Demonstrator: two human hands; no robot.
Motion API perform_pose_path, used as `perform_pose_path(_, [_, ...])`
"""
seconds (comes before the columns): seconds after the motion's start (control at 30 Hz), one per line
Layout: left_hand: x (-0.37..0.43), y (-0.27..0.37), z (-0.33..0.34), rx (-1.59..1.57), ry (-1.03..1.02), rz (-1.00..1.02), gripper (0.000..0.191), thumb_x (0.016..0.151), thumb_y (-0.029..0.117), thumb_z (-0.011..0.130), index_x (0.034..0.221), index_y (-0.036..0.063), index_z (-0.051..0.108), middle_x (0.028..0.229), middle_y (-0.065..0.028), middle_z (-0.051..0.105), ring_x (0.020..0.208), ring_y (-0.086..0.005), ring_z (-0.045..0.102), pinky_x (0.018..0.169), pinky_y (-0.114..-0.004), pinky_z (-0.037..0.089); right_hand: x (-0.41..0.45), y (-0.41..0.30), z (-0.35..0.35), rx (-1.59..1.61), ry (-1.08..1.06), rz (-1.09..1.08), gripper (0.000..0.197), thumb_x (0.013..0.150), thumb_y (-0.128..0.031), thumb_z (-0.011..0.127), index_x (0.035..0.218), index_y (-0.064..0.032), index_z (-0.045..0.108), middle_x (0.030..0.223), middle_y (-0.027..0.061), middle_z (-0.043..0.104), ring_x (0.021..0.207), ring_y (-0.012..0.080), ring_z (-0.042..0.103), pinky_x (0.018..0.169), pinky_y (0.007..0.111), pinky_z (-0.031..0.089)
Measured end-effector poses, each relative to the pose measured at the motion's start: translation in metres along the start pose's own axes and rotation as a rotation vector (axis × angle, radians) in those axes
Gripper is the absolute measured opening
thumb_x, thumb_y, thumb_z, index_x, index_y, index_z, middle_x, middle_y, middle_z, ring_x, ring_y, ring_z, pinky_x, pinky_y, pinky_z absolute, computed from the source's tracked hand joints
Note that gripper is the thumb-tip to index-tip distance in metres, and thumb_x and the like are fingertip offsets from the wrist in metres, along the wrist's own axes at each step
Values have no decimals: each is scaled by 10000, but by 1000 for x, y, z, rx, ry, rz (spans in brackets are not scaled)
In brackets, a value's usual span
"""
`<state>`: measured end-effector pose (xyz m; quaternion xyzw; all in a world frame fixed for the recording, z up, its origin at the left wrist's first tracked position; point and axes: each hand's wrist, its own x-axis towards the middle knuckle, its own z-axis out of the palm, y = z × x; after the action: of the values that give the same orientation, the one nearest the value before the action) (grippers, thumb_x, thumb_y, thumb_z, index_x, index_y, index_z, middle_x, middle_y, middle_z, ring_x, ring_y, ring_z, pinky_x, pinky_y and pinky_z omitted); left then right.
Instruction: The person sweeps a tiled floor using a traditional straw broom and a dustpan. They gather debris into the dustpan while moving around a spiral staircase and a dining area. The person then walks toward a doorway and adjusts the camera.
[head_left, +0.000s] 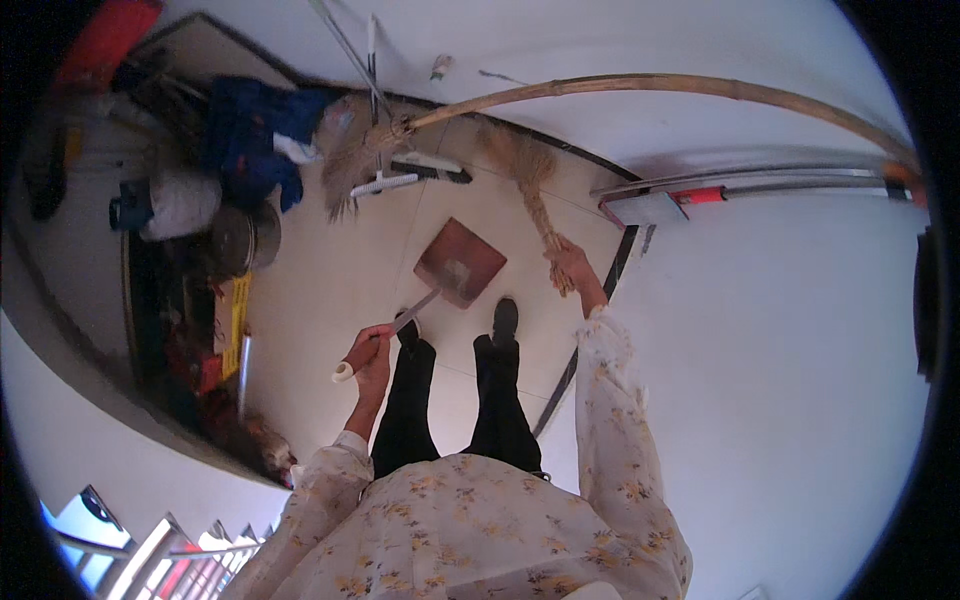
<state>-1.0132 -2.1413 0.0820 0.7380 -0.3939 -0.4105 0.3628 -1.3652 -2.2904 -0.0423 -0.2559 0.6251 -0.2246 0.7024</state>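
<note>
My left hand (369, 356) grips the handle of a long-handled dustpan, whose reddish-brown pan (469, 255) is ahead of my feet over the pale tiled floor. My right hand (574, 266) is closed around the bound stalks of a short straw broom (534, 199). The broom's blurred bristles spread away from me, near the dark skirting at the wall. Whether the pan touches the floor I cannot tell.
A long bamboo-handled broom (637, 84) leans along the wall, beside a white push broom (384, 184). A red-and-silver tool head (645, 208) stands at the right wall. On the left are blue cloth (247, 142), a round metal container (232, 240) and a yellow crate (236, 322).
</note>
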Motion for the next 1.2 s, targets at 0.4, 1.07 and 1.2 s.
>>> perform_pose_path(0.4, [-22, 10, 61, -101, 85, 20, 72, 817, -9, 512, 841, 28, 569, 814, -21, 572, 757, -101, 534, 703, -228, 423, -135, 107, -24, 110, -170, 466, 505, 788, -119, 564, 1253, -190, 383, 564, 13, 478, 411, 121, 465, 358, 284, 407])
perform_pose_path(1.07, [-36, -6, 55, -183, 46, 18, 85, 769, 14, 567, 849, 40, 579, 818, -59, 575, 759, -101, 534, 694, -234, 426, -176, 125, 17, -15, -150, 464, 522, 778, -154, 592, 1263, -181, 400, 556, 13, 465, 405, 120, 461, 346, 264, 408])
perform_pose_path(1.2, [-40, -26, 47, -246, 91, 121, 59, 793, 55, 537, 842, 45, 569, 854, -42, 557, 789, -143, 544, 678, -262, 446, -215, 69, 7, -35, -70, 550, 540, 795, -184, 548, 1299, -195, 353, 565, 44, 478, 418, 139, 480, 347, 265, 419])
